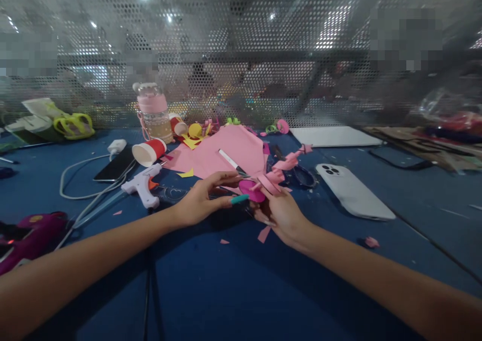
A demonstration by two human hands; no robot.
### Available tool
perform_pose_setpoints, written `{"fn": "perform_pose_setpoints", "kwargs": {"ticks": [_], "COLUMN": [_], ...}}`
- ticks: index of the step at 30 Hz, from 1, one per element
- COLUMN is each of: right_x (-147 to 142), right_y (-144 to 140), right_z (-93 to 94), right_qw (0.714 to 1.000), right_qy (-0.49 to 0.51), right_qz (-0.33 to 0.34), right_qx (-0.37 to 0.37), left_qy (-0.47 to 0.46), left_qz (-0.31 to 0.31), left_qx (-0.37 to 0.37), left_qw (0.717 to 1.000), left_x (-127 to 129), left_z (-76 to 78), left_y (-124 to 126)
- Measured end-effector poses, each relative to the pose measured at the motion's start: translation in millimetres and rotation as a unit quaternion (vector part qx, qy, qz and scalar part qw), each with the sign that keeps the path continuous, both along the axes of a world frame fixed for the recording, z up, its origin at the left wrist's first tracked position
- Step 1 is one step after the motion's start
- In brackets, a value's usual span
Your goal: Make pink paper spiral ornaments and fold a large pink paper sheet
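A magenta paper disc [257, 194] with a curled pink paper strip [271, 181] at its right is between my hands, just above the blue table. My right hand [282, 215] is closed around the strip and the disc's right side. From the left, the fingertips and teal-nailed thumb of my left hand [205, 198] pinch the disc's near left edge. The strip twists up and to the right, ending in a star-like tip [306, 149]. Behind the hands lies a large pink paper sheet [237, 145] with a white marker [230, 160] on it.
Left are a glue gun [141, 185], a red paper cup [150, 151], a black phone [115, 165] with a white cable, and a bottle [152, 112]. A white phone [354, 193] and dark-handled scissors [303, 177] lie right. Perforated metal mesh [241, 39] rises behind.
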State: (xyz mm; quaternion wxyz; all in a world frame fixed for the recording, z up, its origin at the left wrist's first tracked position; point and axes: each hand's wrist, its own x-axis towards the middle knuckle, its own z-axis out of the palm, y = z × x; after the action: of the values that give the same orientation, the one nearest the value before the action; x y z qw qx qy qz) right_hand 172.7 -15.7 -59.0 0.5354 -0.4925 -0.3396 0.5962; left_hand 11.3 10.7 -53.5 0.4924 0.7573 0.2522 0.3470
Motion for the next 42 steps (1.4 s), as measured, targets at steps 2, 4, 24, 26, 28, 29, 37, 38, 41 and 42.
{"fn": "perform_pose_setpoints", "kwargs": {"ticks": [2,4,24,26,28,29,37,38,41,42], "right_x": [3,7,-1,-14,-28,-36,-72,-71,-63,-59], "right_y": [5,10,79,102,126,136,167,166,157,152], "right_z": [-2.1,-4.1,23.5,28.2,34.6,38.6,69.3,69.5,63.2,59.1], "right_qw": [0.999,0.997,0.991,0.991,0.991,0.991,0.997,0.997,0.998,0.998], "right_qy": [-0.016,-0.053,-0.133,-0.126,-0.117,-0.111,-0.046,-0.043,-0.046,-0.051], "right_qz": [-0.025,-0.034,0.031,0.041,0.049,0.053,0.061,0.061,0.046,0.036], "right_qx": [0.018,0.034,-0.01,-0.023,-0.036,-0.043,-0.006,0.0,0.022,0.031], "left_qy": [0.001,0.011,0.231,0.253,0.271,0.278,0.309,0.306,0.255,0.216], "left_qz": [0.007,0.032,0.128,0.129,0.126,0.122,0.106,0.107,0.124,0.137], "left_qx": [-0.011,0.0,0.195,0.208,0.219,0.225,0.221,0.218,0.191,0.165], "left_qw": [1.0,0.999,0.945,0.936,0.929,0.926,0.919,0.921,0.94,0.952], "left_x": [0,1,-6,-6,-6,-6,-9,-9,-9,-8], "left_z": [0.0,-0.4,4.0,3.1,1.7,1.0,-0.4,-0.6,-2.5,-3.6], "left_y": [-1,0,-9,-9,-9,-10,-11,-11,-10,-8]}}
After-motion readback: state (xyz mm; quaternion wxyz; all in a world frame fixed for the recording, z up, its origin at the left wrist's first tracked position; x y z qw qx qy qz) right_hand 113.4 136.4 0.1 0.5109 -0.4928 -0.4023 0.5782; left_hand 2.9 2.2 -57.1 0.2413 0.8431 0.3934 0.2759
